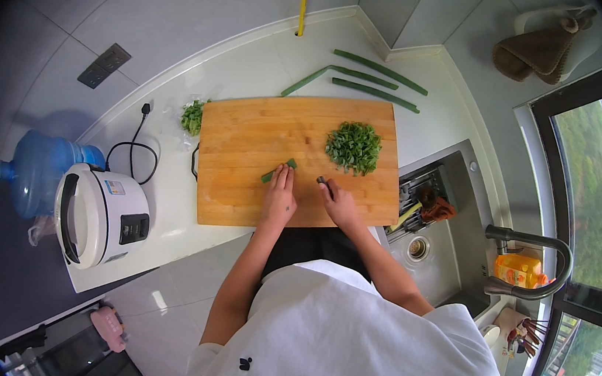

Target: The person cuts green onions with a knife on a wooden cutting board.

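Observation:
On the bamboo cutting board (252,127), my left hand (280,192) presses its fingertips down on a short length of green scallion leaf (268,177), which shows on both sides of the fingers. My right hand (342,208) is closed around the dark handle (322,180) of what looks like a knife; I cannot make out its blade. A heap of chopped greens (354,147) lies toward the board's right side, beyond my right hand. Past the board's far edge, several long green scallion leaves (376,92) rest on the white countertop (257,80).
More chopped greens (192,117) sit in clear plastic left of the board. A white rice cooker (102,221) with its black cord (133,144) and a blue water jug (35,174) stand farther left. The sink (446,260) and its faucet (563,257) border the right.

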`<state>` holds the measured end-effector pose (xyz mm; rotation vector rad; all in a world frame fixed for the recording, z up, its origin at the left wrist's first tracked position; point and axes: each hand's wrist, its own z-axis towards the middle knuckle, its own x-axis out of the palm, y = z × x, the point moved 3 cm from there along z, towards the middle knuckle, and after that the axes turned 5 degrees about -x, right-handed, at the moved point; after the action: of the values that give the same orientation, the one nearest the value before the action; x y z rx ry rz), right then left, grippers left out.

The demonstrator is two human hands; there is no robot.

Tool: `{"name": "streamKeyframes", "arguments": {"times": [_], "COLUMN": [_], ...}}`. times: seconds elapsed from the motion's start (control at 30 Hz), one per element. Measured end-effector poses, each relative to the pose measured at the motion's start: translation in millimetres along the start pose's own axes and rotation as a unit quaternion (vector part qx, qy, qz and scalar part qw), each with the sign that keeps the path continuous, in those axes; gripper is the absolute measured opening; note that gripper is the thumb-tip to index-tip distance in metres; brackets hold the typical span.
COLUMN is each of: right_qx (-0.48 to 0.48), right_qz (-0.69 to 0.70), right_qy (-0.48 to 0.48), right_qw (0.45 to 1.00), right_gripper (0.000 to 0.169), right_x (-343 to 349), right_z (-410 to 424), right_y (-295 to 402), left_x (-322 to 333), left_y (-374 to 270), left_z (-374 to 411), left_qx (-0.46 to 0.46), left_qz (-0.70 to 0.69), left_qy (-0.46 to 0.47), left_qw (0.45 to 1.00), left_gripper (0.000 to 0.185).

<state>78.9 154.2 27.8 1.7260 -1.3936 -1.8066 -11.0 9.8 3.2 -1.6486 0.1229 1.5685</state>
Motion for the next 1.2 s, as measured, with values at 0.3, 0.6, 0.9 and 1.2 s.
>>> {"name": "streamKeyframes", "arguments": {"times": [0.3,0.6,0.9,1.2], "right_qx": [-0.034,-0.041,-0.042,-0.054], "right_qz": [0.034,-0.033,-0.055,-0.052], "right_qy": [0.071,0.046,0.024,0.011], "right_qw": [0.996,0.998,0.997,0.997], "right_gripper": [0.033,0.031,0.031,0.032], "right_x": [19,26,34,22], "right_z": [13,20,21,-6], "right_y": [-7,5,6,-14], "left_x": [-7,-6,-5,-2], "left_y": [8,7,4,6], "left_z": [4,2,4,4], "left_qx": [0.013,0.007,0.006,0.012], "left_qz": [-0.066,-0.049,-0.014,-0.008], "left_qy": [0.0,0.004,0.011,0.019], "left_qw": [0.998,0.999,1.0,1.0], "left_gripper": [0.051,0.05,0.049,0.048]}}
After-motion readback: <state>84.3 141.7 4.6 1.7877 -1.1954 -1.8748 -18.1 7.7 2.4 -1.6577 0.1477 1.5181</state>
